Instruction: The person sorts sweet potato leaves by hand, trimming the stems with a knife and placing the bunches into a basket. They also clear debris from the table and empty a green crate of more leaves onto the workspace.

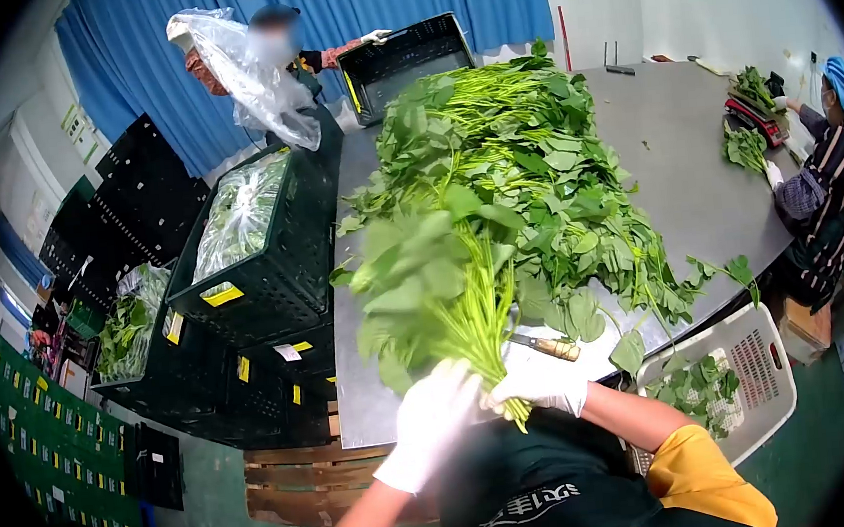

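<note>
A bunch of leafy green vegetables (pixel 472 319) stands tilted between my hands, its leaves blurred by motion and its stem ends pointing down toward me. My left hand (pixel 437 413), in a white glove, closes on the stems from the left. From the right, my white-gloved right hand (pixel 538 382) grips the stems near their lower ends. Just beyond that hand lies a knife (pixel 552 347) with a wooden handle, its blade partly hidden by leaves. A large heap of the same greens (pixel 544 162) covers the middle of the metal table (pixel 671 131).
At my right stands a white basket (pixel 767 364) with loose leaves. Stacked dark crates (pixel 264 287) with bagged greens flank the table's left. Across it, a person (pixel 299 58) holds plastic film and a black crate (pixel 404 59). Another person (pixel 827 188) handles greens by a red scale (pixel 759 124).
</note>
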Demonstrator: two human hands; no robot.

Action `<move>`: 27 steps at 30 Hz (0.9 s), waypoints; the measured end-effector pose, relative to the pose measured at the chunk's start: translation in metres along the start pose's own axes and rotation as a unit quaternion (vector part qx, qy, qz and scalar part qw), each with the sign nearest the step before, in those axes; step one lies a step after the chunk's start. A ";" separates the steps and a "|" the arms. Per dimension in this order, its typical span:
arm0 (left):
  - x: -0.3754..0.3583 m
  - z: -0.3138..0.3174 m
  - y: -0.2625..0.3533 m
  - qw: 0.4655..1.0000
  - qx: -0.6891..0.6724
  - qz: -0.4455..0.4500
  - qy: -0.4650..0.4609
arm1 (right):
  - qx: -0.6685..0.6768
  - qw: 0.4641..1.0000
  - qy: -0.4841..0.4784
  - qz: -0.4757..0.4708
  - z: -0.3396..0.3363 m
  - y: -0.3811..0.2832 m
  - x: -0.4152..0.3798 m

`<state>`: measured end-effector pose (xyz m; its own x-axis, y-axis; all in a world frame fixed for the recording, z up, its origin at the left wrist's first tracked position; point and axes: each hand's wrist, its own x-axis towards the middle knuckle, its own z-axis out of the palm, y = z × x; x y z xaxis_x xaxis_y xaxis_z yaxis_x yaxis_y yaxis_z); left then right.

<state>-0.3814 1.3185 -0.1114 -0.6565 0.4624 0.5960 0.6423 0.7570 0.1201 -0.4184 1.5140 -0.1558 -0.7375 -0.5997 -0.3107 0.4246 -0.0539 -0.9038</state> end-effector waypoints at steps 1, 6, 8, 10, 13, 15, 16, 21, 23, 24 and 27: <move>0.014 -0.011 0.002 0.991 0.078 0.101 -0.043 | -0.037 0.997 -0.043 -0.049 0.004 -0.005 -0.007; 0.019 -0.014 0.000 0.958 0.121 0.254 -0.050 | -0.282 0.942 -0.159 0.085 0.029 -0.028 -0.023; 0.004 -0.011 -0.001 0.949 0.155 0.262 -0.076 | -0.267 0.936 -0.225 0.034 0.037 -0.039 -0.031; 0.002 -0.024 0.002 0.946 0.152 0.215 -0.188 | -0.349 0.911 -0.221 0.004 0.031 -0.036 -0.021; 0.000 -0.039 -0.003 0.957 0.145 0.100 -0.231 | 0.017 0.956 -0.217 -0.195 -0.010 -0.013 0.000; 0.002 -0.057 -0.003 0.977 0.069 -0.029 -0.202 | -0.227 0.949 0.169 -0.142 -0.040 -0.001 0.012; 0.005 -0.068 0.000 0.973 0.012 -0.107 -0.203 | -0.522 0.757 0.348 -0.181 -0.051 0.013 0.013; 0.012 -0.044 -0.008 0.708 -0.518 -0.430 -0.214 | -0.654 0.632 0.403 -0.104 -0.085 0.075 0.019; 0.029 -0.030 0.001 0.657 -0.578 -0.426 -0.230 | -0.574 0.688 0.421 -0.142 -0.089 0.077 0.013; 0.034 -0.016 0.002 0.636 -0.603 -0.423 -0.231 | -0.553 0.703 0.424 -0.140 -0.093 0.078 0.005; 0.046 0.026 0.013 0.623 -0.623 -0.406 -0.242 | -0.239 0.809 0.480 -0.242 -0.097 0.069 -0.035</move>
<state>-0.4140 1.3616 -0.1034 -0.8144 0.4728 -0.3364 -0.3688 0.0259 0.9292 -0.4139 1.6091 -0.2359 -0.9217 0.3086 0.2351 -0.1177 0.3549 -0.9275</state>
